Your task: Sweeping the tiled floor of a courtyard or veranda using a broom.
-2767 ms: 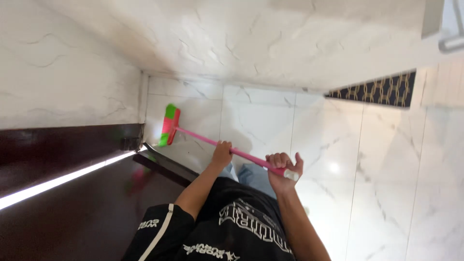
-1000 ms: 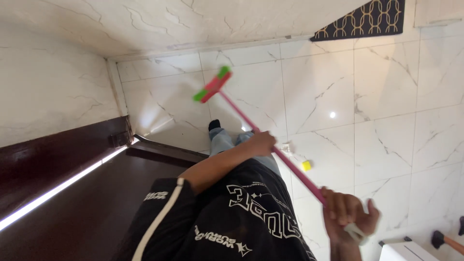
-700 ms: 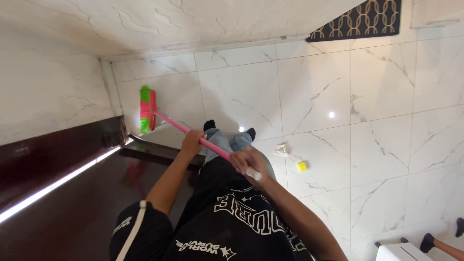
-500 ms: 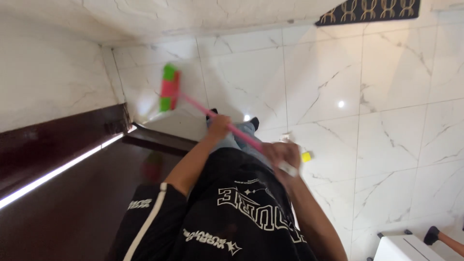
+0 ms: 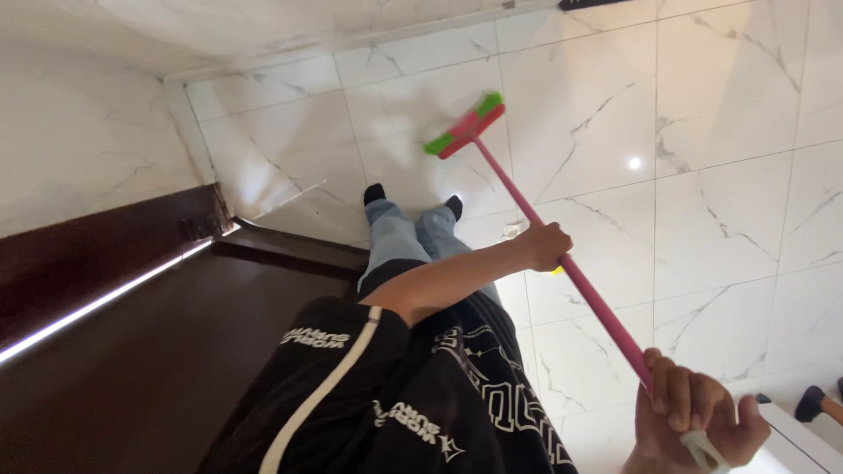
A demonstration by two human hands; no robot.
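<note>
Both hands (image 5: 544,247) on pink-handled broom (image 5: 562,263), green-red head, seemingly bristled.

Bright, even light; small glare spot on the glossy floor (image 5: 634,163); wide-angle bending at edges.

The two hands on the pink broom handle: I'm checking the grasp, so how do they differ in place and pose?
The left hand grips the pink handle midway, nearer the green and red broom head, while the right hand holds its top end by the frame's lower edge. The left arm reaches out across the body; the right hand stays close to the camera. Both are closed around the same handle.
</note>
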